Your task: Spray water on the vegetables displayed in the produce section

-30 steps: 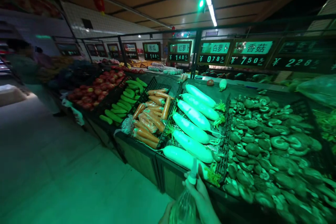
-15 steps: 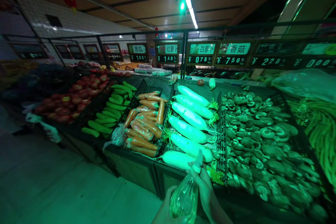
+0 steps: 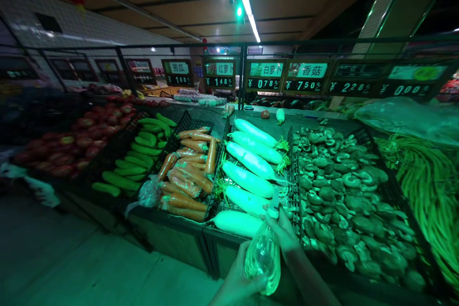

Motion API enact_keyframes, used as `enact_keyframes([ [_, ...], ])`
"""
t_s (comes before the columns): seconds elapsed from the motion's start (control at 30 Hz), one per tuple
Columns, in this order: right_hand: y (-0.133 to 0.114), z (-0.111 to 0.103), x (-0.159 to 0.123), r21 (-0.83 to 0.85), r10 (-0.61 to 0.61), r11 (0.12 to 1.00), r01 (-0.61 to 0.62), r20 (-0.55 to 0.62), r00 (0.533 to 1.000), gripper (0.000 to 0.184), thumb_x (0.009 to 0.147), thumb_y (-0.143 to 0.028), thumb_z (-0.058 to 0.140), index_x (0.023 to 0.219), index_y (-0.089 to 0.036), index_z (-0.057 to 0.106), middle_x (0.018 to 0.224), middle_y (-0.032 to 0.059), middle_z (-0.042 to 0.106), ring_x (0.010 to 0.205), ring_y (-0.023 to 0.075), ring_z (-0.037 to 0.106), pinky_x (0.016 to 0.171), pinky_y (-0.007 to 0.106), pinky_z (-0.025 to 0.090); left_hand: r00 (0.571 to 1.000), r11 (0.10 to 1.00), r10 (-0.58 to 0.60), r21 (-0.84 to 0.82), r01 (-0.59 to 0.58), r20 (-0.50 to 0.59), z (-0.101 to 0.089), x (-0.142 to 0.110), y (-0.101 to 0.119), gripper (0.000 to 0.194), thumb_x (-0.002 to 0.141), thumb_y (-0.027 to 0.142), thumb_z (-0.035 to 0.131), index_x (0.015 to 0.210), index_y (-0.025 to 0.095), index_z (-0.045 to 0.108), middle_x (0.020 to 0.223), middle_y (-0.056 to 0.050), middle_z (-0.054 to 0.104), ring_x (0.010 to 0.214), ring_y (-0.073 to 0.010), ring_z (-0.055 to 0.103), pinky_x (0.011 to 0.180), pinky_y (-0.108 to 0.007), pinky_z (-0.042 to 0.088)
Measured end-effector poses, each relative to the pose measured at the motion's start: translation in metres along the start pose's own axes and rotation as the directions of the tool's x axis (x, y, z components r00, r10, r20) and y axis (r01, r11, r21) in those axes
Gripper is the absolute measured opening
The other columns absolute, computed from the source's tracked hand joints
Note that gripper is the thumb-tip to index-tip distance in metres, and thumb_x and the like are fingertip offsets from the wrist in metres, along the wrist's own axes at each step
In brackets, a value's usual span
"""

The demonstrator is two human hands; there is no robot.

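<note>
A clear plastic bag (image 3: 263,258), twisted at the top, hangs in front of the produce stand. My right hand (image 3: 285,232) is closed round the bag's neck, just above the front edge of the white radish crate (image 3: 294,191). My left hand (image 3: 238,279) cups the bag's lower side from the left, fingers curled on it. White radishes (image 3: 247,179) lie in a row right behind the bag. What is inside the bag I cannot make out.
Carrots (image 3: 186,172), cucumbers (image 3: 138,160) and tomatoes (image 3: 71,141) fill crates to the left. Mushrooms (image 3: 344,191) and green beans (image 3: 426,191) lie to the right. Price signs (image 3: 265,76) hang on a rail above. Floor (image 3: 71,258) runs along the left of the stand.
The view has swung right, showing the green beans. Both hands and the bag have risen in view, and more of my left hand now shows against the bag.
</note>
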State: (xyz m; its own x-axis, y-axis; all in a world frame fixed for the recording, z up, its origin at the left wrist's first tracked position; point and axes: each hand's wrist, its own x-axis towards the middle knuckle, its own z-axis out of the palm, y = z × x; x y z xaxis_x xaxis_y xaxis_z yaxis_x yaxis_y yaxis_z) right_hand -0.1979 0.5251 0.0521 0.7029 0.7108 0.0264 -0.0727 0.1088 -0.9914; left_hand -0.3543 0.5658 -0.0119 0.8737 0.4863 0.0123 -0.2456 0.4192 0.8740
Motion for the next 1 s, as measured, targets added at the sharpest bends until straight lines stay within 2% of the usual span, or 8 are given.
enact_keyframes([
  [0.13, -0.002, 0.043, 0.014, 0.001, 0.028, 1.0, -0.029, 0.2, 0.979, 0.045, 0.073, -0.047, 0.073, 0.108, -0.02, 0.064, 0.111, 0.0076, 0.069, 0.11, 0.0293, 0.06, 0.098, 0.043, 0.046, 0.981, 0.997, 0.052, 0.058, -0.042, -0.188, -0.02, -0.018, 0.002, 0.089, 0.058, 0.058, 0.086, 0.129, 0.023, 0.044, 0.128, -0.014, 0.064, 0.121, -0.033, 0.058, 0.103, -0.043, 0.044],
  [0.27, -0.009, 0.084, 0.013, -0.022, -0.021, 0.999, 0.032, 0.382, 0.924, 0.038, 0.072, -0.039, 0.073, 0.104, -0.021, 0.065, 0.101, 0.0032, 0.072, 0.106, 0.0279, 0.06, 0.105, 0.046, 0.04, 0.927, 0.99, 0.055, 0.14, -0.003, -0.37, -0.039, -0.041, 0.006, 0.089, 0.061, 0.06, 0.083, 0.133, 0.022, 0.045, 0.13, -0.016, 0.064, 0.128, -0.0365, 0.055, 0.107, -0.044, 0.043],
  [0.43, -0.023, 0.118, 0.017, -0.116, -0.034, 0.989, 0.096, 0.45, 0.893, 0.031, 0.071, -0.038, 0.071, 0.094, -0.018, 0.064, 0.092, 0.0056, 0.071, 0.101, 0.0299, 0.059, 0.095, 0.048, 0.045, 0.771, 0.978, 0.19, 0.186, -0.095, -0.608, -0.042, -0.048, 0.018, 0.088, 0.057, 0.059, 0.084, 0.13, 0.022, 0.05, 0.127, -0.014, 0.067, 0.126, -0.0375, 0.056, 0.104, -0.043, 0.047],
  [0.5, -0.028, 0.121, 0.022, -0.107, -0.065, 0.987, 0.123, 0.434, 0.898, 0.033, 0.072, -0.039, 0.07, 0.095, -0.017, 0.064, 0.092, 0.0057, 0.07, 0.098, 0.0291, 0.06, 0.094, 0.047, 0.045, 0.753, 0.972, 0.221, 0.201, -0.12, -0.619, -0.038, -0.043, 0.027, 0.086, 0.058, 0.058, 0.083, 0.129, 0.021, 0.052, 0.126, -0.013, 0.068, 0.125, -0.0372, 0.057, 0.102, -0.043, 0.048],
  [0.63, -0.034, 0.103, 0.03, -0.055, -0.113, 0.988, 0.143, 0.368, 0.923, 0.039, 0.078, -0.041, 0.066, 0.109, -0.019, 0.061, 0.104, 0.006, 0.07, 0.097, 0.0253, 0.061, 0.094, 0.042, 0.047, 0.835, 0.966, 0.236, 0.213, -0.146, -0.498, -0.026, -0.025, 0.043, 0.085, 0.062, 0.055, 0.083, 0.132, 0.02, 0.051, 0.127, -0.014, 0.067, 0.123, -0.0357, 0.059, 0.102, -0.042, 0.048],
  [0.8, -0.034, 0.044, 0.026, 0.016, -0.089, 0.996, 0.088, 0.146, 0.985, 0.048, 0.078, -0.045, 0.072, 0.118, -0.022, 0.06, 0.111, 0.0065, 0.071, 0.105, 0.0265, 0.064, 0.096, 0.04, 0.048, 0.972, 0.985, 0.143, 0.118, -0.123, -0.186, 0.002, -0.001, 0.039, 0.085, 0.065, 0.053, 0.084, 0.134, 0.022, 0.047, 0.134, -0.013, 0.062, 0.125, -0.032, 0.056, 0.105, -0.04, 0.044],
  [0.9, -0.02, -0.001, 0.017, 0.024, -0.029, 0.999, 0.028, 0.021, 0.999, 0.061, 0.078, -0.05, 0.071, 0.129, -0.022, 0.055, 0.121, 0.0091, 0.068, 0.113, 0.0298, 0.062, 0.098, 0.044, 0.048, 0.996, 0.996, 0.094, 0.015, -0.094, 0.001, 0.023, 0.008, 0.027, 0.083, 0.064, 0.05, 0.086, 0.131, 0.019, 0.048, 0.13, -0.014, 0.063, 0.122, -0.0308, 0.058, 0.102, -0.041, 0.044],
  [1.0, 0.002, -0.046, 0.002, -0.139, -0.074, 0.988, 0.066, -0.054, 0.996, 0.061, 0.074, -0.055, 0.07, 0.123, -0.02, 0.062, 0.117, 0.0115, 0.07, 0.112, 0.0342, 0.063, 0.097, 0.048, 0.05, 0.996, 0.998, 0.044, -0.042, -0.041, 0.08, 0.034, 0.01, 0.01, 0.08, 0.061, 0.042, 0.09, 0.127, 0.017, 0.051, 0.128, -0.013, 0.064, 0.12, -0.0295, 0.059, 0.101, -0.041, 0.043],
])
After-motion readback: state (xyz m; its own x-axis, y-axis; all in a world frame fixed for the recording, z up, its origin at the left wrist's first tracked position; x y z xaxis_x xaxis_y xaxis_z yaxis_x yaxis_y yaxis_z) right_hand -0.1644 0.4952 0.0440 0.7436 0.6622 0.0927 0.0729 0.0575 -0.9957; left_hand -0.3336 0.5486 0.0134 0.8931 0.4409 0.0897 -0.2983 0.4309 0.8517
